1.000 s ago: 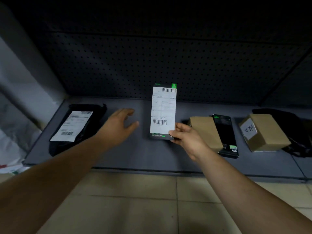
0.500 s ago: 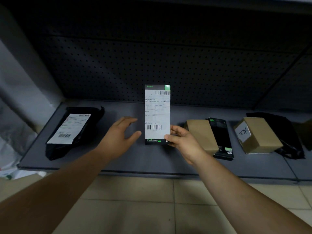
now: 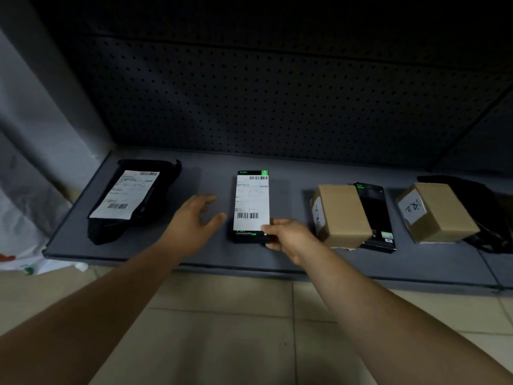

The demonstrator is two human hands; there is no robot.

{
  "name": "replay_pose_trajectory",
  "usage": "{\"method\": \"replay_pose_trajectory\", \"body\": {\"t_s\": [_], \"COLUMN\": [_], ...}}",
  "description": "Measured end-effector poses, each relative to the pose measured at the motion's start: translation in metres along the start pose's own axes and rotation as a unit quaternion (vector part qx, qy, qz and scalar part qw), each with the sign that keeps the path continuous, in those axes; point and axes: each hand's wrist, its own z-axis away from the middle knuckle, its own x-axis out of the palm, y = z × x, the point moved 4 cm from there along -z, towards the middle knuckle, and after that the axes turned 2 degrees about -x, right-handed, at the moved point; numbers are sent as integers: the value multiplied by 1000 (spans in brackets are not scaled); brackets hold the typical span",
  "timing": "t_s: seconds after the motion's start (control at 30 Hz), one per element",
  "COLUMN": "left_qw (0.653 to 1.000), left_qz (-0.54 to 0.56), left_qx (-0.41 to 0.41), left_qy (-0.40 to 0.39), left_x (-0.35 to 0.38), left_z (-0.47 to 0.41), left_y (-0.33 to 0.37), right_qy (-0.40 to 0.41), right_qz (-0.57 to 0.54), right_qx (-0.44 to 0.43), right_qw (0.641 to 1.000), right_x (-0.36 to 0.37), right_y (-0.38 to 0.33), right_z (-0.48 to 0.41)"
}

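Right now I see the flat black packet (image 3: 251, 237) in the middle of the grey shelf (image 3: 211, 173), its long side running away from me. A white shipping label covers most of its face, with 1 barcode at the far end and 1 near me, and there is a green patch at the far right corner. It looks to lie flat on the shelf, though I cannot tell whether its far end touches.

The shelf has a dark perforated back panel (image 3: 277, 107). At the left lies a black pouch (image 3: 102, 232) with its own white label on top. To the right of the packet stand 2 closed cardboard boxes: the nearer box (image 3: 344, 215) leans against a second flat black packet (image 3: 374, 215), and the farther box (image 3: 435, 215), with a handwritten sticker, sits against a black bag (image 3: 477, 195). I cannot see what is inside any of them.

My right hand (image 3: 288, 237) pinches the packet's near right corner between thumb and curled fingers. My left hand (image 3: 191, 226) hovers just left of the packet, fingers spread and relaxed, touching nothing. The 2 hands are apart, with the packet between them.
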Motion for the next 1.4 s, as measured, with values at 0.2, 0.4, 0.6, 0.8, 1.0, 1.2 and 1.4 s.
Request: {"method": "replay_pose_trajectory", "body": {"t_s": [0.2,0.4,0.6,0.8,1.0,1.2,1.4], "left_qw": [999,996,974,982,986,979,987], "left_qz": [-19,-1,-16,44,58,67,62], "left_qx": [3,51,129,28,95,102,63], "left_qy": [-31,-78,-183,-180,-124,-165,-135], "left_x": [11,44,130,194,174,170,160], "left_z": [-3,-30,-31,-6,-16,-14,-16], "left_y": [4,52,122,128,121,112,96], "right_qy": [60,121,306,205,130,220,167], "right_qz": [156,215,376,349,-18,225,158], "right_qx": [-33,-99,-201,-113,-1,-97,-176], "right_qw": [985,964,851,907,991,944,957], "right_x": [1,-47,-159,-177,-160,-163,-148], "right_y": [10,-28,-64,-9,13,-8,-8], "right_z": [-14,2,57,51,25,29,25]}}
